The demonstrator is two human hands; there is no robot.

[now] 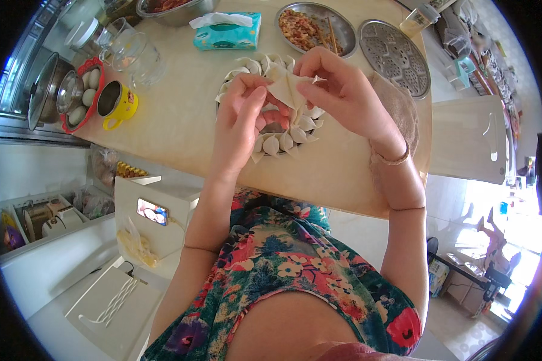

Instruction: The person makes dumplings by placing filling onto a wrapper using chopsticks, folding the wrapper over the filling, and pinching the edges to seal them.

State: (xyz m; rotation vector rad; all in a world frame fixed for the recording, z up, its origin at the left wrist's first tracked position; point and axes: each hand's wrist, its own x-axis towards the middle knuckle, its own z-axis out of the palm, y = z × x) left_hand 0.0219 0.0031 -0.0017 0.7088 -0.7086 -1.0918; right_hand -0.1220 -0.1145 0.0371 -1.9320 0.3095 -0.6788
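Between my two hands hangs a thin dough wrapper point(285, 88), held up by its edges. My left hand point(244, 106) pinches its left side, with the other fingers curled beneath. The right side is pinched between thumb and fingers of my right hand point(338, 92). Directly below are several folded wontons point(271, 145), set in a ring on a round metal plate point(273, 128) that my hands partly cover. Past my right hand lies a metal bowl point(348, 34) of minced filling point(298, 29), with a pair of chopsticks point(332, 36) resting in it.
A perforated steamer plate point(395, 56) and a brown cloth point(402, 108) lie at the right. A tissue pack point(228, 38) is at the back. On the left stand a yellow mug point(127, 104), a glass pitcher point(144, 63) and a red tray point(100, 83) of eggs.
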